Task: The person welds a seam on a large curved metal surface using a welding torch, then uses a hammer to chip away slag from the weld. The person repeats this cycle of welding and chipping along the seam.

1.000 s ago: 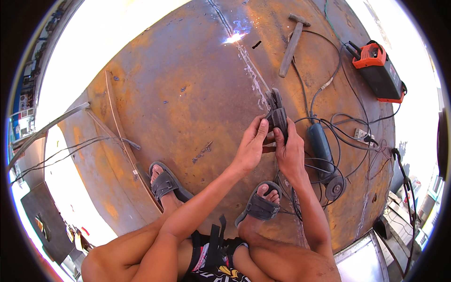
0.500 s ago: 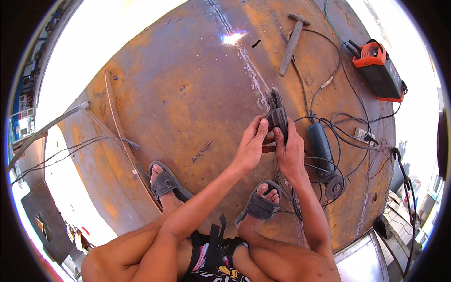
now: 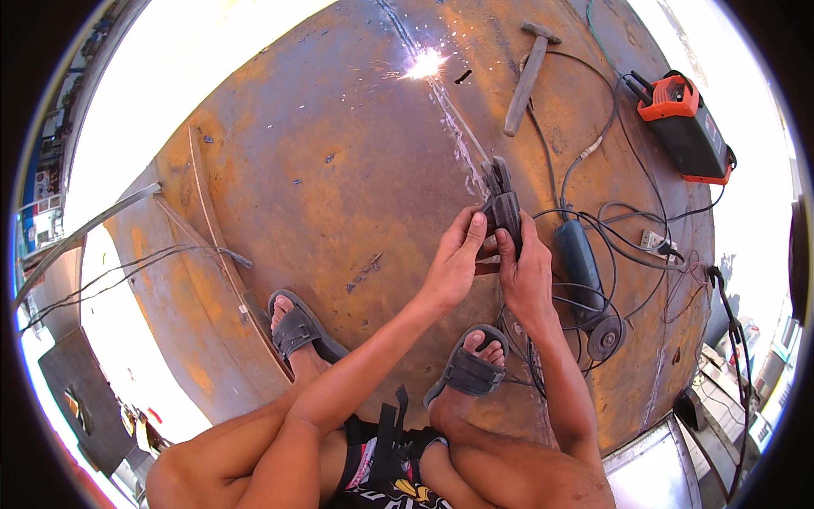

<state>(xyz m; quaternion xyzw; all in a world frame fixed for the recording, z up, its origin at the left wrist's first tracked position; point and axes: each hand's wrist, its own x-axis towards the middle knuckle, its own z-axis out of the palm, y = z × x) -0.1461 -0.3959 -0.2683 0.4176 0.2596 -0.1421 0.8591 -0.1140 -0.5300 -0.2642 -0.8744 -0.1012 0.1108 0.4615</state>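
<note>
Both my hands are closed around a black electrode holder (image 3: 506,209). My left hand (image 3: 458,259) grips its left side, and my right hand (image 3: 527,276) wraps the right side, thumb along the body. A thin welding electrode (image 3: 465,127) runs from the jaws up and away to the left. At its far tip a bright welding arc (image 3: 426,64) throws sparks over the rusty steel plate (image 3: 339,178). The arc sits on a seam, with a dark weld bead (image 3: 396,25) beyond it and pale flaky streaks along the nearer stretch.
Right of the seam lie a hammer (image 3: 527,81), a blue angle grinder (image 3: 581,267) among tangled black cables, a power strip (image 3: 657,243) and an orange-and-black welding machine (image 3: 685,127). A long narrow metal strip (image 3: 212,212) lies at left. My sandalled feet (image 3: 475,365) rest on the plate.
The arc has shifted very slightly to the right and flares brighter, with more sparks spraying around it. My hands and the electrode holder have barely moved.
</note>
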